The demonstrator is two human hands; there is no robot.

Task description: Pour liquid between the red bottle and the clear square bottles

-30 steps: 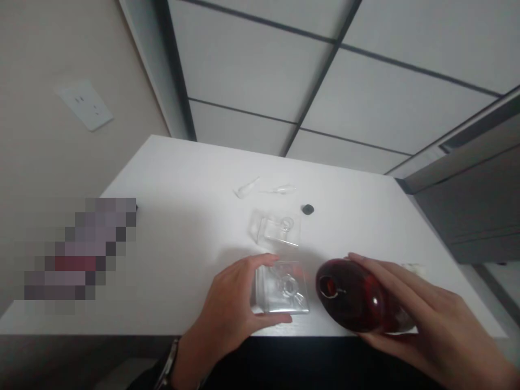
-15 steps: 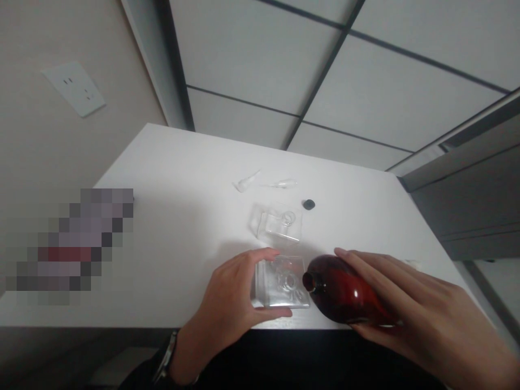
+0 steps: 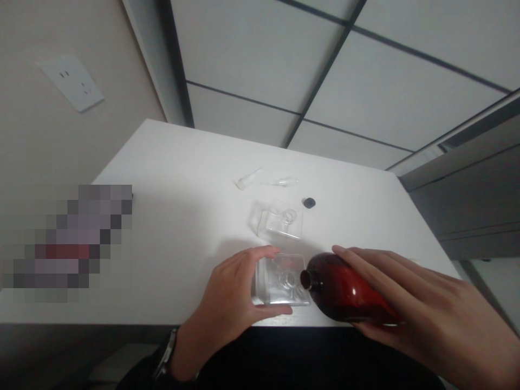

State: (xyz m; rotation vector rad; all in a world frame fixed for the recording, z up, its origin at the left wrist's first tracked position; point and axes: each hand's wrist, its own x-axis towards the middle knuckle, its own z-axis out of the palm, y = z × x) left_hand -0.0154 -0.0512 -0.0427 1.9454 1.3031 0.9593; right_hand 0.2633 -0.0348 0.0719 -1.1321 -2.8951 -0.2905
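Note:
My right hand (image 3: 422,303) wraps round a dark amber bottle (image 3: 349,290), which lies tilted with its uncapped mouth pointing left. That mouth is close to the round opening of a clear square container (image 3: 280,290) on the table; whether they touch I cannot tell. With thumb and fingers on its near and far sides, my left hand (image 3: 231,298) grips this container. Just beyond it stands a second clear container (image 3: 280,222), also with a round ring on top. No liquid is visible leaving the bottle.
A small dark cap (image 3: 309,202) lies beyond the bottle. Two clear funnel-like or dropper-like pieces (image 3: 280,182) lie farther back on the white table (image 3: 174,216). A blurred-out object (image 3: 77,233) is at the left. A panelled surface (image 3: 252,59) rises behind the table.
The bottle's mouth has shifted very slightly left, toward the container's opening. My left hand keeps its hold, and the whole view has moved a little.

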